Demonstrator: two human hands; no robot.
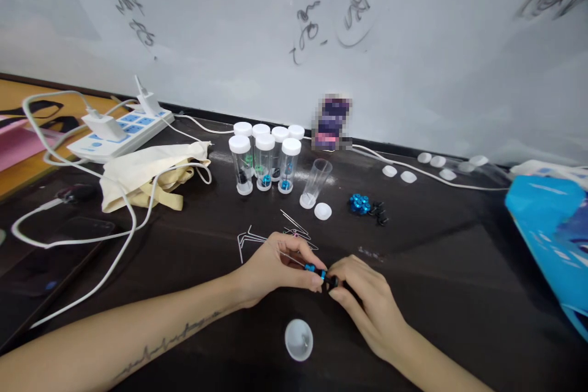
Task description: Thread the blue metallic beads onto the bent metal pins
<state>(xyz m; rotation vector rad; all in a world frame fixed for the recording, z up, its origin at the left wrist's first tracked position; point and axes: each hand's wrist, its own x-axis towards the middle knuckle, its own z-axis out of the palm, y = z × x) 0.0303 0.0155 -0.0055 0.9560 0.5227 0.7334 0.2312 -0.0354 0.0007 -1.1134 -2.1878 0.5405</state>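
My left hand (275,266) pinches a thin metal wire (294,259) with small blue beads (316,270) threaded on it. My right hand (365,300) pinches a small black bead (331,282) at the wire's tip, the two hands touching fingertip to fingertip above the dark table (450,269). Bent loose wires (257,237) lie just beyond my left hand. A pile of blue beads (359,203) and black beads (379,213) sits further right. An open clear vial (315,184) stands tilted beside its white cap (322,211).
Several capped vials (266,159) holding beads stand in a cluster behind. A white cap (298,339) lies near the front edge. A cloth bag (151,173), power strip (120,130) and white cables (114,239) fill the left; more caps (399,174) and a blue bag (551,226) lie right.
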